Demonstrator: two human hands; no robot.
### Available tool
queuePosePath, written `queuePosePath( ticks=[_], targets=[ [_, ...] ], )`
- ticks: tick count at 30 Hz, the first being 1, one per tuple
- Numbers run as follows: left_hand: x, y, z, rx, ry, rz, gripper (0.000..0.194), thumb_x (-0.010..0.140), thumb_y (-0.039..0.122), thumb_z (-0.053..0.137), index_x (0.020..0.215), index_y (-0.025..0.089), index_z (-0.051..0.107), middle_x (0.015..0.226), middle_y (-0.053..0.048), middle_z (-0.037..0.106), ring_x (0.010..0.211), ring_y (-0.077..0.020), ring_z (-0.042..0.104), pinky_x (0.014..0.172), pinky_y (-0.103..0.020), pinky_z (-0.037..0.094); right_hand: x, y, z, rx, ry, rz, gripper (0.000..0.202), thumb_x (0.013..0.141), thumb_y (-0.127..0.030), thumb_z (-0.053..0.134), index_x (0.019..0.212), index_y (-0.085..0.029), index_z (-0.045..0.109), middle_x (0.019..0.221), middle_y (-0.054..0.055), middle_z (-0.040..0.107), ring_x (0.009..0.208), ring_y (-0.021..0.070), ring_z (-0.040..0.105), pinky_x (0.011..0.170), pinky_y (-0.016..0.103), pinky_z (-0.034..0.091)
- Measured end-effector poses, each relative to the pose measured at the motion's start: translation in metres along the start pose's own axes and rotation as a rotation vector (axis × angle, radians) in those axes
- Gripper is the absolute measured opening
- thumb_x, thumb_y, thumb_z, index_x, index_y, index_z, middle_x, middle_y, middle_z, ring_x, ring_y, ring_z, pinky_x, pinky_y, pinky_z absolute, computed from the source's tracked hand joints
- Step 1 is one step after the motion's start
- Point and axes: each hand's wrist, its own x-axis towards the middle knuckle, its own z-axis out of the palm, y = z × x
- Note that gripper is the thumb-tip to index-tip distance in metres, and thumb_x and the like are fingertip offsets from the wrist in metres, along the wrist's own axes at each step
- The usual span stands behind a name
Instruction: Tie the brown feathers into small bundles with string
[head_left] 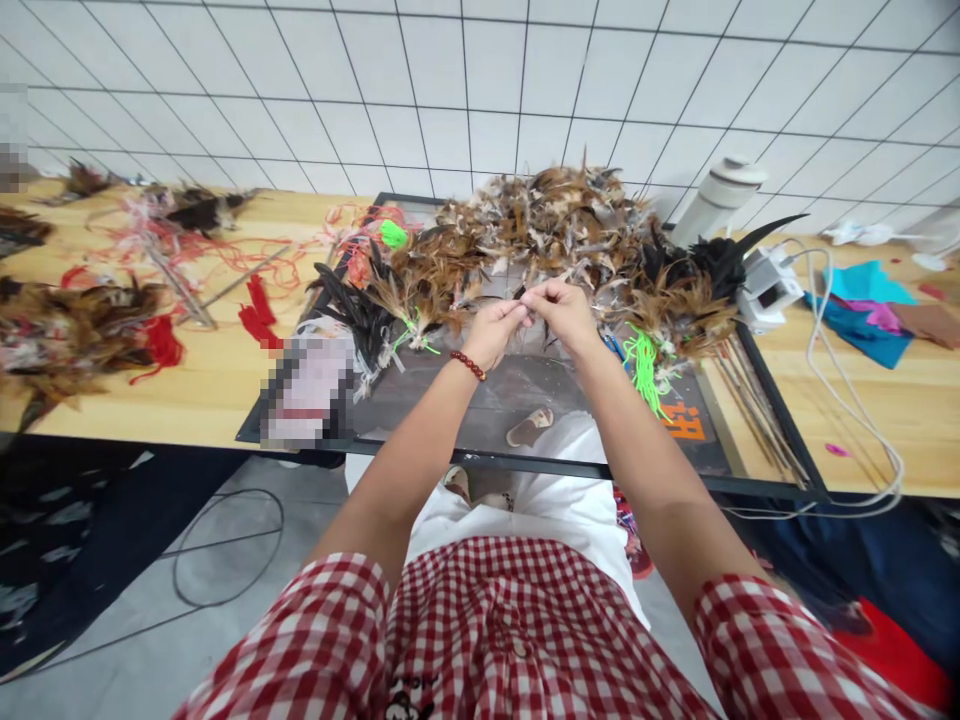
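My left hand, with a beaded bracelet at the wrist, and my right hand meet fingertip to fingertip above the glass-topped dark panel. Both are closed in a pinch. What lies between the fingers is too small or too hidden to name. Just beyond them spreads a big heap of brown feathers. Black feathers lie to the left of my hands, and more black feathers lie at the right end of the heap. A bundle of bright green cord rests close to my right forearm.
A white bottle and a white charger with a looping cable stand at the right. Thin sticks lie along the panel's right edge. Red cords and another feather pile lie left. Coloured cloth scraps lie far right.
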Motion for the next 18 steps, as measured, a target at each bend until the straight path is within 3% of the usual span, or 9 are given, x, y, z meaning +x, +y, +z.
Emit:
queuePosePath(
  ticks=[3,5,8,11,13,18],
  targets=[
    [-0.001,0.006,0.002,-0.038,0.083,-0.043,0.027,0.086,0.020,0.077,0.062,0.014,0.066,0.057,0.002,0.060,0.058,-0.0064,0.056,0.065,-0.018,0.046,0.004,0.001,-0.013,-0.147,0.038,-0.073,0.022,0.082,-0.041,0.072,0.080,-0.020,0.072,0.077,0.001,0.067,0.075,0.0158,0.060,0.078,0.033,0.050],
    [0.000,0.009,0.003,-0.082,0.181,-0.067,0.023,0.088,0.017,0.075,0.067,0.014,0.066,0.053,0.004,0.056,0.056,-0.0064,0.057,0.065,-0.019,0.047,0.006,0.003,-0.030,-0.381,0.062,-0.152,0.013,0.083,-0.024,0.066,0.088,-0.020,0.077,0.089,0.004,0.070,0.085,0.0186,0.062,0.087,0.037,0.051],
    [0.003,0.010,0.001,-0.138,0.268,-0.083,0.023,0.093,0.015,0.067,0.070,0.015,0.066,0.053,0.005,0.055,0.054,-0.0061,0.057,0.062,-0.019,0.045,0.007,0.010,-0.050,-0.744,-0.107,-0.183,0.028,0.074,-0.008,0.061,0.089,-0.020,0.081,0.097,0.007,0.068,0.094,0.0226,0.062,0.090,0.039,0.050],
    [0.005,0.008,0.000,-0.148,0.278,-0.072,0.022,0.094,0.015,0.066,0.072,0.016,0.066,0.054,0.005,0.055,0.054,-0.0061,0.057,0.062,-0.019,0.046,0.004,0.018,-0.056,-0.908,-0.317,-0.190,0.036,0.070,-0.004,0.059,0.091,-0.021,0.084,0.099,0.009,0.068,0.097,0.0241,0.061,0.090,0.038,0.050],
    [0.005,0.008,0.000,-0.143,0.280,-0.068,0.021,0.092,0.017,0.070,0.072,0.016,0.065,0.054,0.006,0.055,0.054,-0.0061,0.057,0.062,-0.019,0.047,0.004,0.019,-0.054,-0.929,-0.324,-0.191,0.029,0.071,-0.007,0.063,0.085,-0.021,0.084,0.098,0.010,0.069,0.097,0.0246,0.060,0.091,0.039,0.050],
    [0.003,0.010,0.004,-0.171,0.284,-0.082,0.022,0.094,0.015,0.066,0.072,0.015,0.064,0.056,0.005,0.057,0.055,-0.0061,0.058,0.062,-0.019,0.046,0.007,0.009,-0.044,-0.583,-0.055,-0.143,0.005,0.075,-0.022,0.070,0.072,-0.020,0.074,0.083,0.004,0.068,0.082,0.0196,0.060,0.082,0.037,0.051]
  ],
)
